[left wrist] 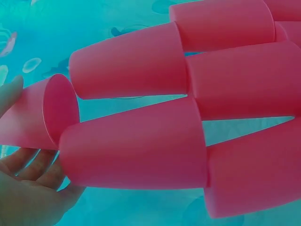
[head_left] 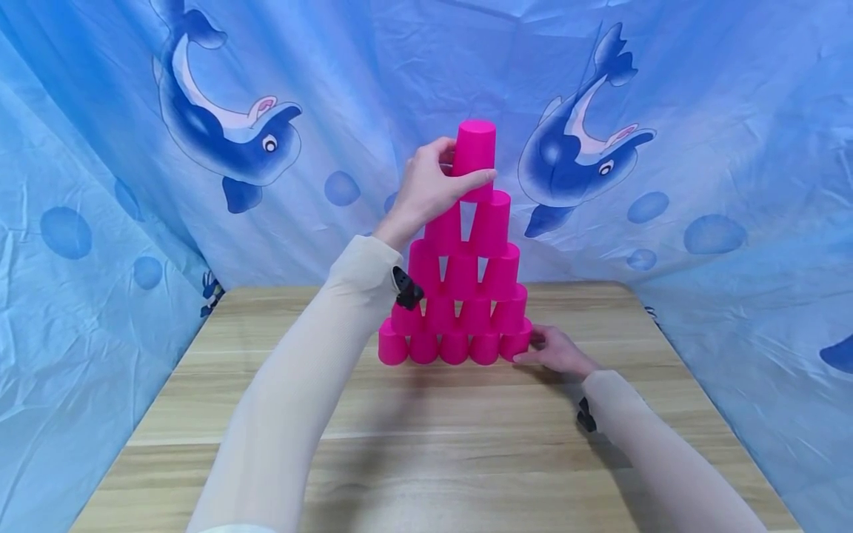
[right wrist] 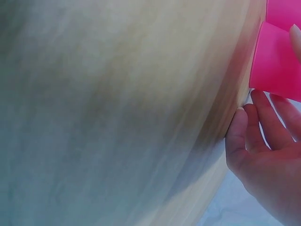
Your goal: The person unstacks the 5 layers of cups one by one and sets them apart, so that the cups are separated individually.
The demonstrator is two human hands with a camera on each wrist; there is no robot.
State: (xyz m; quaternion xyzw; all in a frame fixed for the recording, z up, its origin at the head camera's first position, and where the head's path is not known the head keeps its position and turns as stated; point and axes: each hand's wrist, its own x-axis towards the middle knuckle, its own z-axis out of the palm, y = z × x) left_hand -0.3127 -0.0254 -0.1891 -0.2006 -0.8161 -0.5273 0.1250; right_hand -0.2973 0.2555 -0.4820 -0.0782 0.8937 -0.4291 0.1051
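Pinching the pink top cup (head_left: 476, 152), likely to level it, the left hand (head_left: 429, 183) tops the cup pyramid (head_left: 461, 275) towards the table (head_left: 573, 305)'s far edge; the right hand (head_left: 560, 352), loosely spread, seemingly steadies its base.

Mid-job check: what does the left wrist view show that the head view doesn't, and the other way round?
Only the left wrist view: the inside of the held cup.

Only the head view: the right hand at the right end of the bottom row, and the wooden table.

Both: the left hand holding that cup, and the pink cups just below it.
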